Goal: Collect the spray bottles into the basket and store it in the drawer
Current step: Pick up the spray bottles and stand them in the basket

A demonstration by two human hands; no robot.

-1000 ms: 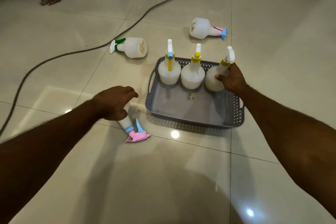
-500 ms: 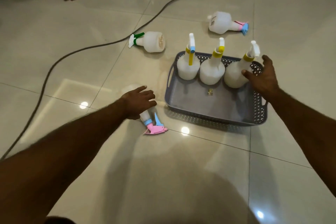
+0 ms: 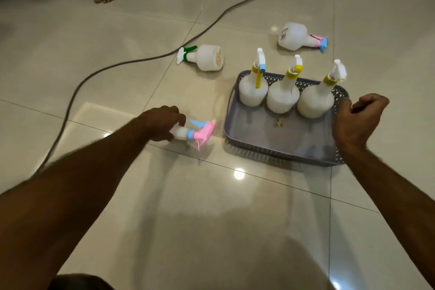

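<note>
The left hand point(image 3: 162, 122) grips the pink-nozzle bottle point(image 3: 193, 133) (left of the basket point(image 3: 277, 150)); the right hand point(image 3: 357, 117) is curled, empty.

Legible text: none.
A small white label point(image 3: 284, 35) with dark print sits on the base end of the white plastic spray bottle with a pink-and-blue trigger point(image 3: 297, 36) lying on the floor beyond the basket; its characters are too small and blurred to read. No other thing shows any marking.
</note>
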